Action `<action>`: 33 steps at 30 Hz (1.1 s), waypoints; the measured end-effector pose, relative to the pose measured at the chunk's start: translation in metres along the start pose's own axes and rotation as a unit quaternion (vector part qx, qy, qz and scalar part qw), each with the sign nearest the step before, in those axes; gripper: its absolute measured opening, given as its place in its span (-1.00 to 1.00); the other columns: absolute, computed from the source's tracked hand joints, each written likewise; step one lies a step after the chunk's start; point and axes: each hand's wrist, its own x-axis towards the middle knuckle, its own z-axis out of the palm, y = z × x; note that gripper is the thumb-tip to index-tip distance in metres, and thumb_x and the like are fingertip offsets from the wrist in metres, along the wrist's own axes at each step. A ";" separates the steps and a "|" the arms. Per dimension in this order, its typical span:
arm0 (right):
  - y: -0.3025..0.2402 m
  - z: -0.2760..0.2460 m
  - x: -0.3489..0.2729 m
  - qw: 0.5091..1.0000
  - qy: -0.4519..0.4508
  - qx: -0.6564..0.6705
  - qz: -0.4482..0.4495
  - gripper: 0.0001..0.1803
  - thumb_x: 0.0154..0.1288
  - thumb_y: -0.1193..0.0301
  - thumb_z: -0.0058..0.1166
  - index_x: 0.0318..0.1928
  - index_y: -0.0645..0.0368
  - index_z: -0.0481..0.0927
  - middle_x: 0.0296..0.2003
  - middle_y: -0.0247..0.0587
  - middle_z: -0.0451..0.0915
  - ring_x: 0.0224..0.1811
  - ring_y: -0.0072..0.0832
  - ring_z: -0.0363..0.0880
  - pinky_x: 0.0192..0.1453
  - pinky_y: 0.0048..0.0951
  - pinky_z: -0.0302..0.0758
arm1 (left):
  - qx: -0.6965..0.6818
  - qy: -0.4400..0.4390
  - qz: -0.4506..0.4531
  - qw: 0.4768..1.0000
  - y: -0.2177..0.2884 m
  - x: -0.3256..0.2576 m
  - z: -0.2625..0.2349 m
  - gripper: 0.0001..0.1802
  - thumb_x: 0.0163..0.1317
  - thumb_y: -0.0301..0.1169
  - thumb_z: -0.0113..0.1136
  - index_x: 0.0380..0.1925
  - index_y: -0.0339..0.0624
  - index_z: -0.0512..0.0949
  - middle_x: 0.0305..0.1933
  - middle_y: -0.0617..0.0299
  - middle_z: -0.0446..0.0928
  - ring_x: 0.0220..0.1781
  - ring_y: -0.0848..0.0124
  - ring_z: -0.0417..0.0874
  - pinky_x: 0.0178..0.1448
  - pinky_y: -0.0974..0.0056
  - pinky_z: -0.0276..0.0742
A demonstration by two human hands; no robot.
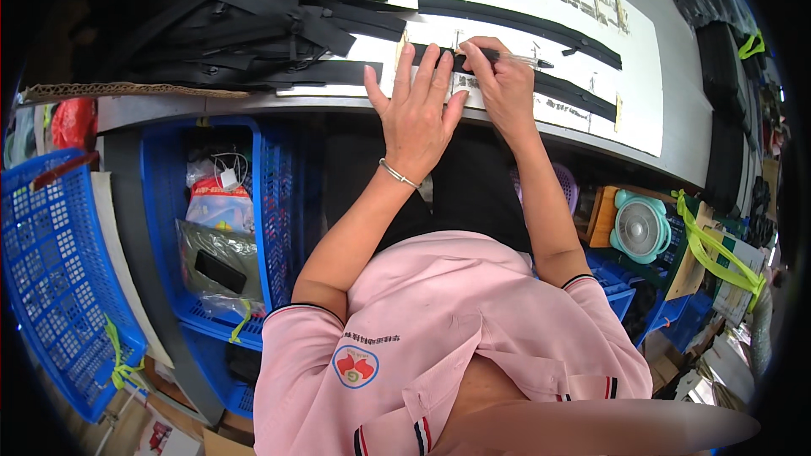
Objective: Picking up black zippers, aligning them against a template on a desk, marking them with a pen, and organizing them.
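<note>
Holding pen (530, 61) in R hand (508, 84) over black strip (579, 97) lying approx. L–R; resting splayed L hand (416, 114) at its L end.

Dark lettering (369, 340) (beside a blue-rimmed emblem (356, 366)) marks the pink shirt (439, 287).

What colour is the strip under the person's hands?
Black. The strip shows best in the head view, where it emerges to the right of the right hand.
</note>
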 end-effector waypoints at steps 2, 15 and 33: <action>-0.002 0.001 0.000 1.000 0.000 -0.002 0.000 -0.75 0.46 0.42 0.17 -0.27 0.42 0.68 -0.18 -0.23 0.75 -0.44 -0.46 0.72 -0.37 -0.48 0.53 | -0.002 -0.002 0.000 1.000 -0.001 0.000 0.000 -0.47 0.28 -0.12 0.33 0.21 -0.06 0.61 0.37 0.28 0.49 0.54 0.17 0.32 0.56 -0.39 -0.29; 0.002 -0.005 -0.004 0.997 -0.035 0.074 0.015 -0.75 0.47 0.44 0.15 -0.30 0.41 0.71 -0.43 -0.35 0.69 -0.52 -0.73 0.47 -0.45 -0.61 0.36 | 0.000 -0.002 0.002 1.000 0.001 0.001 -0.001 -0.48 0.29 -0.14 0.33 0.22 -0.06 0.60 0.38 0.29 0.49 0.52 0.16 0.35 0.55 -0.39 -0.28; 0.039 -0.089 -0.018 0.992 0.114 0.023 0.057 -0.75 0.48 0.44 0.13 -0.32 0.35 0.72 -0.44 -0.37 0.70 -0.52 -0.76 0.50 -0.45 -0.63 0.37 | 0.025 -0.026 0.017 0.999 0.000 0.001 -0.002 -0.44 0.31 -0.15 0.32 0.28 -0.05 0.56 0.41 0.29 0.49 0.54 0.13 0.31 0.58 -0.34 -0.38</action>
